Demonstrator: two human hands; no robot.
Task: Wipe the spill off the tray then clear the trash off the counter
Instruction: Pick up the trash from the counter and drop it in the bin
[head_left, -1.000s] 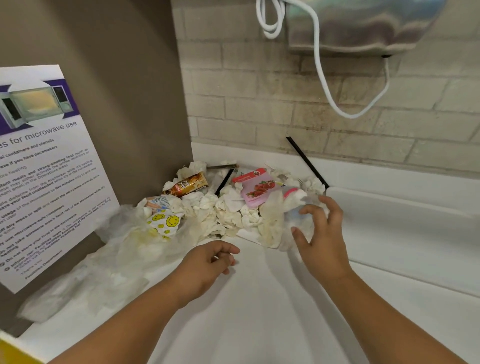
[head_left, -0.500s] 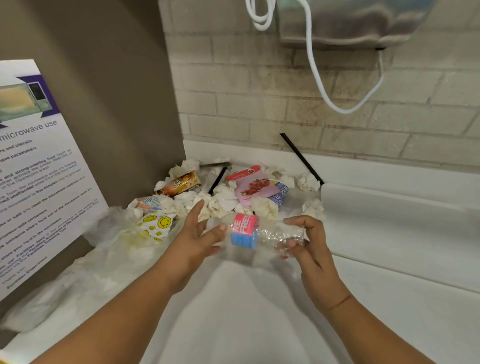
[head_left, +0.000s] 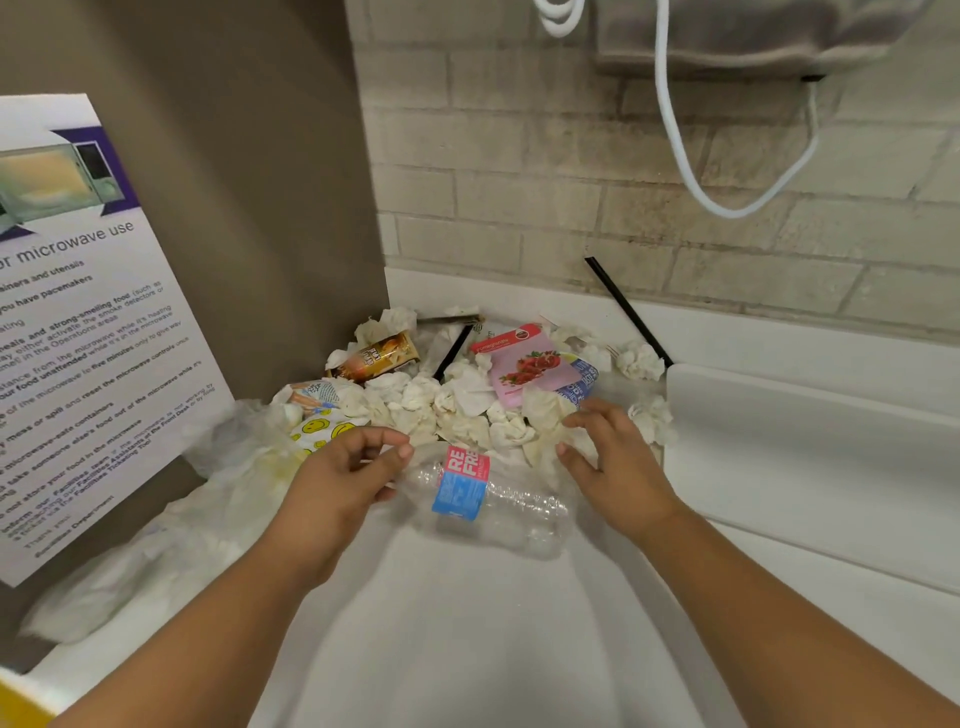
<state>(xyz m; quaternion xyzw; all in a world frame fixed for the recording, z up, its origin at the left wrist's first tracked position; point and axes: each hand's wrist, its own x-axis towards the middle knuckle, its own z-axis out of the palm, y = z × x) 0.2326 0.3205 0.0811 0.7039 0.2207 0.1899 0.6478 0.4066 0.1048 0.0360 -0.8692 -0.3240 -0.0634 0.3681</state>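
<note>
A crushed clear plastic bottle (head_left: 511, 512) with a pink and blue label lies tilted on the white counter (head_left: 467, 654), just in front of the trash pile. My left hand (head_left: 337, 478) curls at the bottle's neck end, thumb and fingertips pinching it. My right hand (head_left: 618, 467) hovers open with spread fingers over the bottle's other end and touches crumpled tissues (head_left: 467, 415). The pile in the corner also holds a pink fruit packet (head_left: 524, 369), a brown snack wrapper (head_left: 379, 358) and a smiley-face wrapper (head_left: 322, 428). A white tray (head_left: 805, 457) lies to the right.
A translucent plastic bag (head_left: 223, 467) sprawls along the left side under a microwave-use poster (head_left: 78, 338) on the brown panel. A black straw (head_left: 628, 312) leans on the brick wall. A white cable (head_left: 675, 130) hangs from an appliance above.
My right hand pulled the bottle out of the pile and both hands held it in the air. Now the bottle is lower, toward me, and the right hand has let go.
</note>
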